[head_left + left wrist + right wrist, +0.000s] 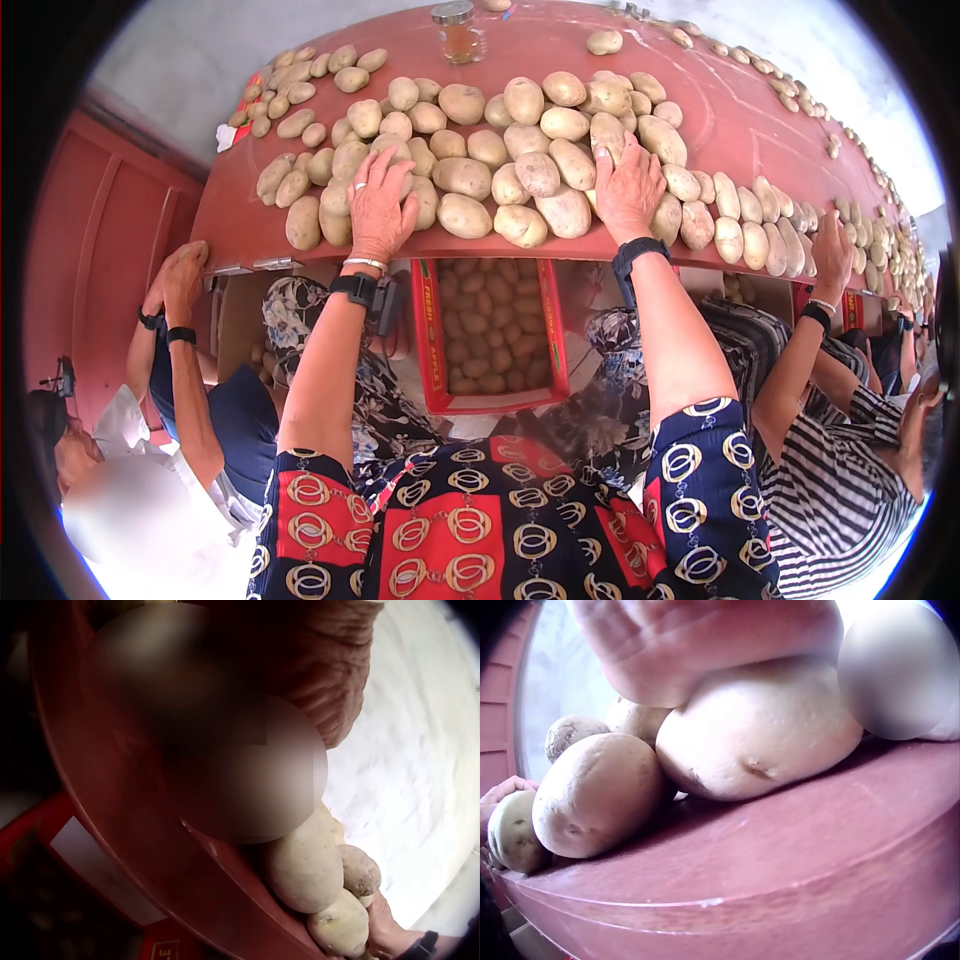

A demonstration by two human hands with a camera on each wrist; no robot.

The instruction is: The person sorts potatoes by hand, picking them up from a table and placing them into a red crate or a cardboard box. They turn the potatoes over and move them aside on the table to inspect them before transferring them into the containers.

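Observation:
Many tan potatoes (463, 177) lie in a broad heap along the near side of a red table (700, 60). On the left part of the heap rests my left hand (378, 205), its fingers spread over the potatoes. My right hand (628, 190) lies on potatoes at the heap's right part, fingers extended forward. In the right wrist view, the palm (712, 645) sits on top of a large potato (757, 731). The left wrist view has the hand (337, 682) above potatoes (307, 862) near the table edge, partly hidden by a blurred patch.
Below the table edge stands a red crate (560, 330) full of potatoes. A glass jar (460, 35) with a metal lid is at the back. More potatoes (760, 205) run in rows to the right. Other people's hands (832, 255) (182, 275) are at the table on both sides.

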